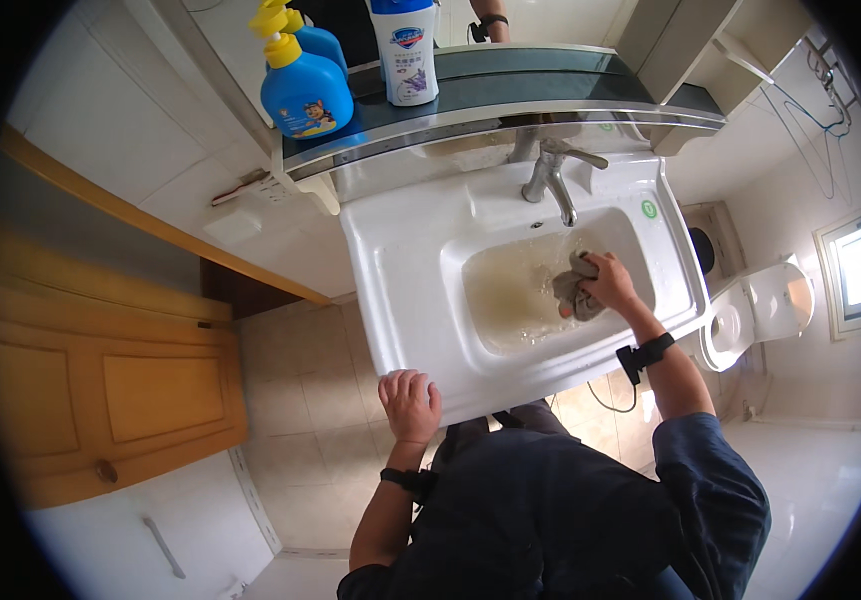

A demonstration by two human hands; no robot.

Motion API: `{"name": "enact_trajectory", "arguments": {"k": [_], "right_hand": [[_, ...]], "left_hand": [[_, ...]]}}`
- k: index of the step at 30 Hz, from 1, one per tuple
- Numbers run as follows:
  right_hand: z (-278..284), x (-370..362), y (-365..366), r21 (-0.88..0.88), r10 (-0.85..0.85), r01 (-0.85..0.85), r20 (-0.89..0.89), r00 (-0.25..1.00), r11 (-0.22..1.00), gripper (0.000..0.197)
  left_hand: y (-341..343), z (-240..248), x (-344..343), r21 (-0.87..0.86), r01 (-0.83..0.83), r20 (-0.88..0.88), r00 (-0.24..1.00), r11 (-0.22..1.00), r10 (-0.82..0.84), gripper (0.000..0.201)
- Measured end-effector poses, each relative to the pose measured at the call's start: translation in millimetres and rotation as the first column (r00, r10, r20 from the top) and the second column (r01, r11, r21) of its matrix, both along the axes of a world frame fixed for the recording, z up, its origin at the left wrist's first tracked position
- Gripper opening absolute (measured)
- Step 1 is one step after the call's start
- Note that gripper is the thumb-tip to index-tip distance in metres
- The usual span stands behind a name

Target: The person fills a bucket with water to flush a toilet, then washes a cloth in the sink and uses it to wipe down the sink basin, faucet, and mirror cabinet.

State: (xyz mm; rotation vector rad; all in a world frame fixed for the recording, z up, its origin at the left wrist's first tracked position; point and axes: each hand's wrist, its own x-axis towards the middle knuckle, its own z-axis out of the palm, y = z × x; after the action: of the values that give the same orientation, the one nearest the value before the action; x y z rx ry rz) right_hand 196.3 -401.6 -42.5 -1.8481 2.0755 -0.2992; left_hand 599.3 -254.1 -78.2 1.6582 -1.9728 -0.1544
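Observation:
My right hand [610, 283] is closed around a wet, bunched grey-green cloth [574, 290] at the right side of the basin. Cloudy, yellowish water [505, 295] fills the lower part of the basin, with bubbles and ripples around the cloth. Just above stands a metal single-lever faucet [552, 182], its spout pointing down toward the water. My left hand [411, 402] rests on the near left corner of the white sink [390, 300], its fingers laid over the rim and nothing held in them.
A dark glass shelf [500, 88] behind the sink carries blue pump bottles [305, 90] and a white bottle with a blue cap [407, 60]. To the right stands a white toilet [750, 315]. A wooden door [120, 370] is at the left. Hangers [820, 130] hang at the upper right.

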Motion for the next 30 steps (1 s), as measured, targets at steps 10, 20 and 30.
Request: {"name": "enact_trajectory", "arguments": {"k": [10,20,30], "right_hand": [[128.6,-3.2,-97.1,-0.247,0.096,-0.166,-0.272,0.957,0.955,0.047],[89.0,-56.9,-140.5,-0.285,0.196,-0.193,-0.02,0.98,0.939,0.057],[5.3,-47.3,-137.6,-0.008,0.177,-0.193,0.439,0.881,0.981,0.034]], "left_hand": [[-2.4,-1.6,-3.0,0.017,-0.004,0.042,0.999,1.0,0.004,0.018],[-1.2,-5.8,-3.9,0.004,-0.027,0.02,0.999,1.0,0.026,0.017],[-6.8,-1.9,-9.5,-0.018,-0.019,0.054,0.998,1.0,0.02,0.009]]}}
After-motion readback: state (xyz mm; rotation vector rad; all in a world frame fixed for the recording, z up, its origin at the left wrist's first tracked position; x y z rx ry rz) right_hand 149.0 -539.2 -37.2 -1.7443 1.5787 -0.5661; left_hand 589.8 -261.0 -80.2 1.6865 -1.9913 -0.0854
